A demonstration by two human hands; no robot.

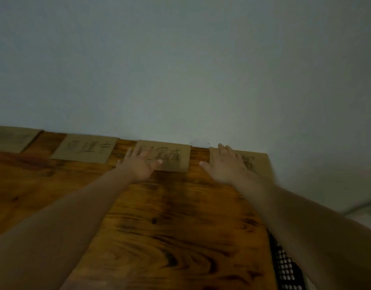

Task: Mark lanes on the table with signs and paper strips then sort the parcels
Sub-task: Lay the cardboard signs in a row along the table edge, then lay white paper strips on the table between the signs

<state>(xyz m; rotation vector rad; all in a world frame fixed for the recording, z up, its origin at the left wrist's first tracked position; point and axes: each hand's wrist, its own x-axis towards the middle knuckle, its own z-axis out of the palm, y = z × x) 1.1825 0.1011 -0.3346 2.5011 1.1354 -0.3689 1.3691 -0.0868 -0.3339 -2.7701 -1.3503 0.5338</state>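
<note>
Along the far edge of the glossy, dark-grained wooden counter [159, 216], against a pale wall [180, 70], four flat brown cardboard rectangles; first sign [11, 139], writing too blurred to read; second sign [85, 150], handwritten 处理中; third sign [173, 159], 完成 legible, left end under the left hand [138, 165], fingers [129, 152] straight and spread, pressing flat, gripping nothing; fourth sign [256, 162], under the right hand [226, 167], likewise flat and outstretched; black mesh [285, 266] beyond the counter's right edge.

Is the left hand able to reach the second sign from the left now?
Probably yes: the left hand rests flat on the third sign, and only a gap of table separates it from the second sign.
</note>
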